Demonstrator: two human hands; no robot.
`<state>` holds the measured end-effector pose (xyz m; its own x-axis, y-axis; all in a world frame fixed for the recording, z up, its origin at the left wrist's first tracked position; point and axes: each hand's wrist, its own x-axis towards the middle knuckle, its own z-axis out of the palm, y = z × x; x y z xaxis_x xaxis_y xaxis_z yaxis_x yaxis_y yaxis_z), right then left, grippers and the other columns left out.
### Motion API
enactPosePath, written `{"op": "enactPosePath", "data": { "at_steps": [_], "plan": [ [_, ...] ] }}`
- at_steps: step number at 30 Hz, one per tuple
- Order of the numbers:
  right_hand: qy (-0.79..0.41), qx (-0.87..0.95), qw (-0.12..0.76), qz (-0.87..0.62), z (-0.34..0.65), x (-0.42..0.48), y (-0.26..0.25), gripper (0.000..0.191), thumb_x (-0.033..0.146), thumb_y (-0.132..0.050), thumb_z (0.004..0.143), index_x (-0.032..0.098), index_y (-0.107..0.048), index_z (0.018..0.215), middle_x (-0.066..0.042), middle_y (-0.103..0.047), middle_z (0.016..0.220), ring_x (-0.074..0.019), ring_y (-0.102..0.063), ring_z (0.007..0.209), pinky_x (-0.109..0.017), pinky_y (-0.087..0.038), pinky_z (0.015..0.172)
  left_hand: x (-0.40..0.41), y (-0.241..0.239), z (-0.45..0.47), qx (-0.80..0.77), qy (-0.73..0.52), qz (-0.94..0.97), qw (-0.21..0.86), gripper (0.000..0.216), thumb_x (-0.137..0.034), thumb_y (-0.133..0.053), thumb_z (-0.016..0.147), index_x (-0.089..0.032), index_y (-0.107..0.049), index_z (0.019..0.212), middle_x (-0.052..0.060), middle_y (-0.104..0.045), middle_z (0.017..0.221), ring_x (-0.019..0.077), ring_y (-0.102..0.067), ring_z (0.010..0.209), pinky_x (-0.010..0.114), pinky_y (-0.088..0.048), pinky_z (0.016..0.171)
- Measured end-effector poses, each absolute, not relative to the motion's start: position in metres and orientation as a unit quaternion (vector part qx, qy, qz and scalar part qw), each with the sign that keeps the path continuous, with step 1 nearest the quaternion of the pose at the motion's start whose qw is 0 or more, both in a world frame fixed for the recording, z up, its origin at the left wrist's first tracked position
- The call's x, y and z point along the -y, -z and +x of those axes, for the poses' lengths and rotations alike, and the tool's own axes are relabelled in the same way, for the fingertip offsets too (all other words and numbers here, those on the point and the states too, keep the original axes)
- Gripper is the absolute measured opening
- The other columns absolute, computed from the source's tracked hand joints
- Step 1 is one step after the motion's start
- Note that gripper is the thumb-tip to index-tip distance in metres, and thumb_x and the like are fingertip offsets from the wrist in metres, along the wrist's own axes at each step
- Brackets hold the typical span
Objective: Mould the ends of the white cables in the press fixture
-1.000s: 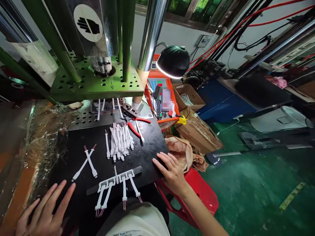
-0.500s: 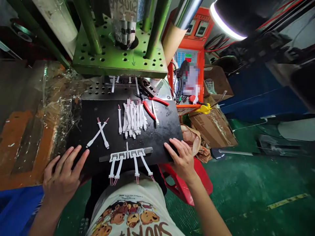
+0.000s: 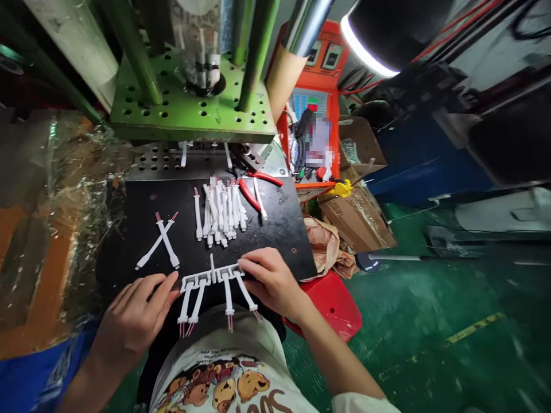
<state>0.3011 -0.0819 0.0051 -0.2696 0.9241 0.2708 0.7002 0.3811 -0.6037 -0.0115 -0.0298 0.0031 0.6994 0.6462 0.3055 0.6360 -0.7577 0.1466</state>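
Observation:
A clear bar with a white moulded strip (image 3: 201,277) on it lies at the black table's front edge. Several short white cables (image 3: 229,296) are joined to it, their pink wire ends hanging toward my shirt. My left hand (image 3: 140,312) pinches the bar's left end between thumb and fingers. At the other end my right hand (image 3: 271,281) grips the bar, thumb below and fingers on top; those bar ends are hidden by the fingers. Behind the strip lies a pile of white cables (image 3: 221,209). Two crossed white cables (image 3: 162,236) rest to the left.
A green press plate (image 3: 193,117) on posts stands over a perforated metal base (image 3: 159,160). Red-handled pliers (image 3: 249,195) lie behind the pile. An orange control box (image 3: 330,103) and cardboard box (image 3: 357,221) are at right, a red stool (image 3: 336,307) below.
Both hands have moved inward from the table's sides to the ends of the bar and closed on it. The camera view has shifted slightly to the right.

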Motion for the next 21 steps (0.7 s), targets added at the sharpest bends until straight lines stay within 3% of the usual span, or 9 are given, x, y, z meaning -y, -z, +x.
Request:
{"op": "enactPosePath", "data": {
  "at_steps": [6, 10, 15, 21],
  "plan": [
    [-0.27, 0.839, 0.222, -0.417, 0.315, 0.035, -0.011, 0.011, 0.024, -0.064, 0.094, 0.021, -0.074, 0.098, -0.003, -0.074, 0.094, -0.0139, -0.063, 0.079, -0.027, -0.048, 0.074, 0.012, 0.008, -0.002, -0.304, -0.177, 0.932, 0.091, 0.02, -0.013, -0.052, 0.097, -0.015, -0.059, 0.116, 0.001, -0.054, 0.08, 0.0144, -0.057, 0.074, 0.029, -0.047, 0.078],
    [-0.332, 0.863, 0.194, -0.326, 0.307, -0.01, -0.022, 0.019, 0.008, -0.058, 0.093, 0.017, -0.074, 0.091, -0.002, -0.074, 0.089, -0.0113, -0.067, 0.081, -0.02, -0.048, 0.073, 0.007, 0.005, 0.001, -0.289, -0.17, 0.936, 0.11, 0.021, -0.009, -0.047, 0.096, -0.017, -0.059, 0.111, 0.001, -0.057, 0.081, 0.0154, -0.054, 0.073, 0.028, -0.047, 0.073],
    [-0.225, 0.802, 0.306, -0.461, 0.26, -0.067, -0.024, 0.033, -0.002, -0.046, 0.089, 0.014, -0.071, 0.103, -0.004, -0.068, 0.089, -0.0115, -0.065, 0.078, -0.021, -0.049, 0.075, 0.012, -0.001, 0.003, -0.323, -0.11, 0.933, 0.114, 0.019, -0.013, -0.043, 0.098, -0.017, -0.062, 0.099, 0.004, -0.057, 0.086, 0.0187, -0.055, 0.081, 0.031, -0.047, 0.074],
    [-0.194, 0.64, 0.47, -0.576, 0.31, -0.037, -0.031, 0.024, 0.015, -0.048, 0.091, 0.017, -0.07, 0.099, -0.004, -0.067, 0.094, -0.0117, -0.065, 0.075, -0.024, -0.055, 0.069, 0.017, -0.002, 0.005, -0.326, -0.147, 0.93, 0.084, 0.017, -0.013, -0.05, 0.097, -0.012, -0.059, 0.111, 0.002, -0.054, 0.08, 0.0178, -0.054, 0.076, 0.031, -0.046, 0.073]
  ]
}}
